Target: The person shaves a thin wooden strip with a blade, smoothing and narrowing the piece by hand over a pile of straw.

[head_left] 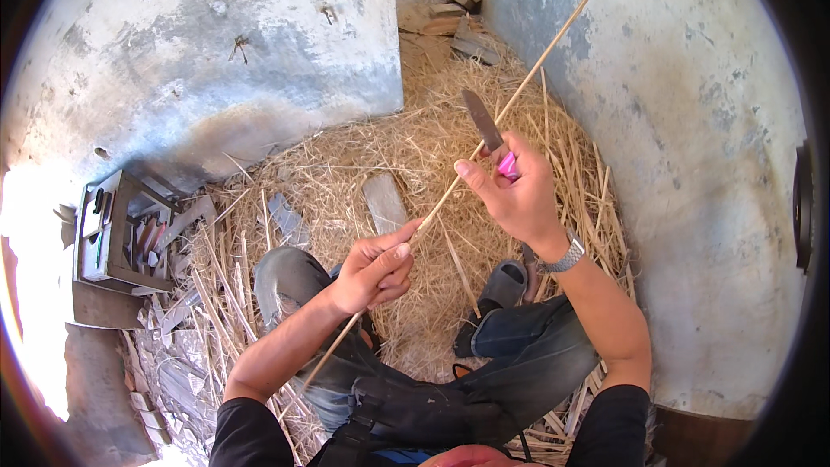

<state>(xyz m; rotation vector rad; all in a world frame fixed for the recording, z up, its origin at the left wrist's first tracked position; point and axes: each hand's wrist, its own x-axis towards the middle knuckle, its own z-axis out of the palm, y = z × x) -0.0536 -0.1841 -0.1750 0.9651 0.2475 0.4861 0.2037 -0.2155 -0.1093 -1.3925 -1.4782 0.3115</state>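
Note:
A long thin bamboo stick [542, 59] slants across the middle, from the lower left up to the right wall. Wrapped round its lower half is my left hand [378, 270], thumb pressed on top. My right hand [516, 188] is closed round the pink handle of a knife [483, 119], and its dark broad blade points up and left beside the stick. The blade crosses close to the stick; whether its edge touches, I cannot tell. My right thumb stretches toward the stick. A metal-banded watch [566, 254] sits on my right wrist.
Pale shavings [346, 156] cover the floor, with loose split strips along the right wall [692, 207]. A small wooden stand [121, 233] holding tools is at left. A flat grey block [385, 203] lies ahead. My bent legs and a dark slipper [503, 284] are below.

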